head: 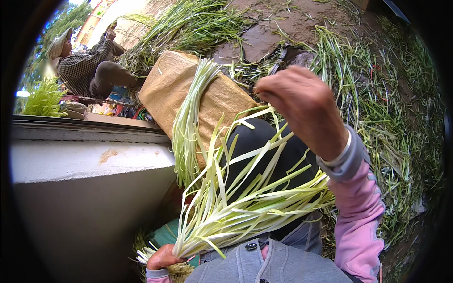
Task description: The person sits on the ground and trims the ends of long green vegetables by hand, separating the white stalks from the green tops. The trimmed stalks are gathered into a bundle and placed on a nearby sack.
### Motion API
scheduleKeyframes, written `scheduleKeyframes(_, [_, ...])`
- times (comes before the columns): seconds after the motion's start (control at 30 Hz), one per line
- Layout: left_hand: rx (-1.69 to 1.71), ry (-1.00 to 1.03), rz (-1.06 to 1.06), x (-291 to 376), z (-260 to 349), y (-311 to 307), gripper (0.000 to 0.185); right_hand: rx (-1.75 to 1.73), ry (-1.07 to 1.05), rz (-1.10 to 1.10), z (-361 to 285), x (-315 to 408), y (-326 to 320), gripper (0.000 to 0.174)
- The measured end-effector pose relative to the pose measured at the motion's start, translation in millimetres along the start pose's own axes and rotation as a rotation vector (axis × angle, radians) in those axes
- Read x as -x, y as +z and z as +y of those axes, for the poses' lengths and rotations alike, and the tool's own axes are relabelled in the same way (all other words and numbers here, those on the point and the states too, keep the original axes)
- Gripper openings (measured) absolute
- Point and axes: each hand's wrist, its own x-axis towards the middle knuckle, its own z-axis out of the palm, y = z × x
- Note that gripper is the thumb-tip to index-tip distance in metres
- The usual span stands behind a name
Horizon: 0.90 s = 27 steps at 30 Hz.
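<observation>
My left hand (164, 258), low in the view, is closed around the pale stem ends of a loose bunch of leafy stalks (244, 215), probably garlic chives. The long yellow-green leaves fan out to the right across my lap, and some stick up towards the middle. My right hand (300, 106) is raised above my dark-trousered knee, its fingers bent together and slightly blurred. A few leaves end just below its fingertips; whether it pinches any cannot be told. Beyond my knee, a neat bundle of pale stalks (191, 120) lies across a tan woven sack (226, 95).
A white ledge (92, 161) runs along the left. Beyond it a person in a checked shirt (85, 62) sits holding stalks. Green leaves are heaped (198, 24) at the top, and scattered leaf litter (393, 141) covers the ground at right. Green fabric (166, 233) lies below the sack.
</observation>
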Motion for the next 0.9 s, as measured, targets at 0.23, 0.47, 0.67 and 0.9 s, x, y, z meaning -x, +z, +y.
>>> scheduleKeyframes(0.23, [-0.159, 0.092, 0.068, -6.5, -1.0, -5.7, 0.037, -0.403, -0.067, -0.943, 64.2, -13.9, 120.9, 0.021])
scheduleKeyframes(0.47, [-0.415, 0.211, 0.384, 29.7, 17.5, -7.2, 0.026, -0.515, 0.039, -0.786, 45.0, -14.7, 79.5, 0.014])
scheduleKeyframes(0.67, [-0.643, 0.455, 0.706, 68.7, 57.2, -4.9, 0.014, -0.227, 0.061, -0.411, 7.6, -4.5, -30.8, 0.01])
scheduleKeyframes(0.9, [-0.715, 0.494, 0.754, 60.4, 57.3, 0.8, 0.015, -0.254, 0.323, -0.315, -27.5, 97.2, -60.3, 0.02])
